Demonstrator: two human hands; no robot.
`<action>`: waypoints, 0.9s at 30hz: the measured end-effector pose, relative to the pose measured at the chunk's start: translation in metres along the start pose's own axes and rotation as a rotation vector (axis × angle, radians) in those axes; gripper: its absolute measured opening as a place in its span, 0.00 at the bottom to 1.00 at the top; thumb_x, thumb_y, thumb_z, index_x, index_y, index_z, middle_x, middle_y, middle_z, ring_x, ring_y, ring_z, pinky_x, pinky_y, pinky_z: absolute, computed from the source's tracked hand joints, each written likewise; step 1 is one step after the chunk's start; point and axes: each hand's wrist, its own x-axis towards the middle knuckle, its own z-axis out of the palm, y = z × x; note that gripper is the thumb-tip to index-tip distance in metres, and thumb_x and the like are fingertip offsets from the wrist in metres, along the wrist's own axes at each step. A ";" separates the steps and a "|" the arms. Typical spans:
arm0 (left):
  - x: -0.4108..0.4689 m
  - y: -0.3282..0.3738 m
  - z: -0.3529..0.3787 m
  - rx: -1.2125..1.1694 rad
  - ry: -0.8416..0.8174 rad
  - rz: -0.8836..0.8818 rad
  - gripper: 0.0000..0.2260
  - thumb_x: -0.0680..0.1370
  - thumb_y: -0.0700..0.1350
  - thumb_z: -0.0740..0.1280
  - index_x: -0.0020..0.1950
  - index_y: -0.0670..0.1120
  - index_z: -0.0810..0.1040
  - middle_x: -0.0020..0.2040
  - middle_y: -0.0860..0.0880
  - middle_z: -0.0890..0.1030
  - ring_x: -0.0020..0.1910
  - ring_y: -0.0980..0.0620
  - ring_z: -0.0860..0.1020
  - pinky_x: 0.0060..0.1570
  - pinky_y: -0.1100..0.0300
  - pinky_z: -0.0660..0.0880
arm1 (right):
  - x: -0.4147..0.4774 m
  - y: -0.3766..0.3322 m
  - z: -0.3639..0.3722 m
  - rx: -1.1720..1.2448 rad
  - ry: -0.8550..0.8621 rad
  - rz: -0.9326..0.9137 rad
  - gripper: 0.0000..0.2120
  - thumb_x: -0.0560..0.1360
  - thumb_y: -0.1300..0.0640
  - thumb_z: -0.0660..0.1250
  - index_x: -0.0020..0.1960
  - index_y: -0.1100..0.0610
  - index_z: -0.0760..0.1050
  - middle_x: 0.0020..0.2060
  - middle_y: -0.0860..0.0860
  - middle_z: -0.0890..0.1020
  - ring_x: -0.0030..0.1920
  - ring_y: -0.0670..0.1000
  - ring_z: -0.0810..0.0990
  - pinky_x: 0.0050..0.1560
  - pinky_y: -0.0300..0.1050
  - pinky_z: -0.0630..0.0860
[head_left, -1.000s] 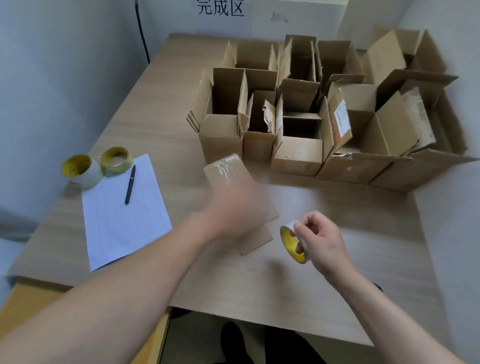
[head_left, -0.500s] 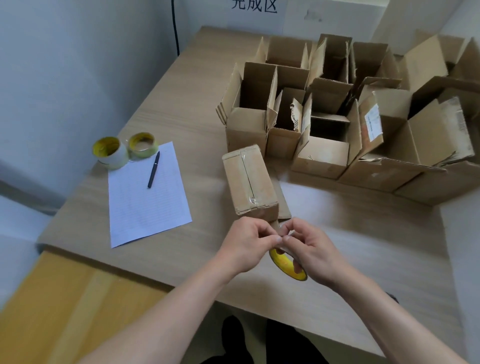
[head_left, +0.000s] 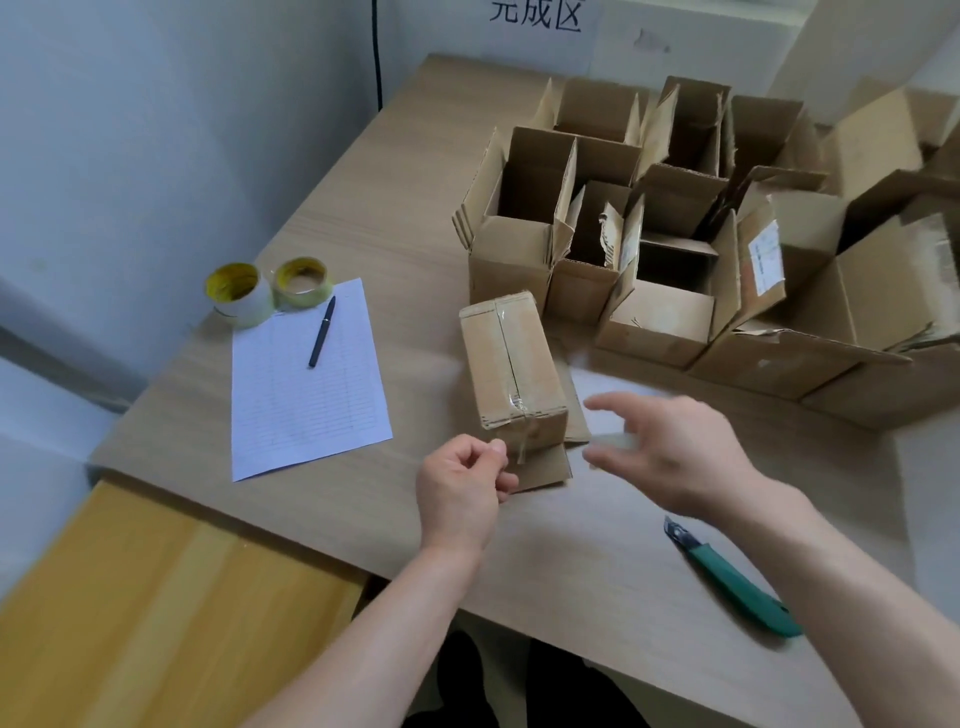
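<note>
A shut cardboard box (head_left: 511, 371) lies on the table (head_left: 597, 566), with clear tape along its top seam and a flat cardboard piece (head_left: 545, 470) under it. A loose strip of the clear tape (head_left: 521, 449) hangs over the box's near end. My left hand (head_left: 460, 486) is curled at that end, thumb and forefinger pinched together right beside the strip. To the right of the box, my right hand (head_left: 675, 452) is blurred. Between its thumb and fingers shows a pale blurred tape roll (head_left: 610, 441).
Several open cardboard boxes (head_left: 670, 244) crowd the back right of the table. A green utility knife (head_left: 727, 577) lies near the front edge. At the left lie a lined sheet (head_left: 306, 395) with a pen (head_left: 322, 332) and two tape rolls (head_left: 239, 291). A yellow wooden surface (head_left: 156, 623) adjoins the table's front left.
My hands met at the box's near end with the roll, then parted. The right hand swung right with the roll while the left stayed by the tape strip. The camera shifted and the knife came into view.
</note>
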 end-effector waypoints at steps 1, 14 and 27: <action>0.004 -0.001 0.003 0.012 0.041 0.005 0.13 0.78 0.41 0.68 0.35 0.38 0.77 0.26 0.48 0.79 0.31 0.50 0.80 0.35 0.56 0.77 | 0.010 -0.001 -0.003 -0.085 0.042 -0.027 0.26 0.74 0.36 0.67 0.70 0.38 0.70 0.48 0.44 0.83 0.54 0.52 0.80 0.50 0.47 0.75; 0.039 -0.020 0.019 0.203 0.241 0.064 0.15 0.77 0.48 0.69 0.33 0.41 0.74 0.30 0.41 0.79 0.37 0.40 0.78 0.40 0.50 0.76 | 0.063 0.006 0.020 -0.307 0.042 -0.230 0.19 0.78 0.36 0.61 0.66 0.42 0.72 0.46 0.50 0.84 0.50 0.57 0.81 0.44 0.48 0.77; 0.067 -0.026 0.010 0.330 0.161 0.035 0.18 0.75 0.52 0.69 0.33 0.40 0.72 0.32 0.40 0.77 0.38 0.40 0.81 0.42 0.48 0.77 | 0.075 0.017 0.046 -0.308 0.057 -0.306 0.18 0.79 0.37 0.59 0.60 0.46 0.76 0.45 0.50 0.83 0.47 0.57 0.81 0.41 0.48 0.76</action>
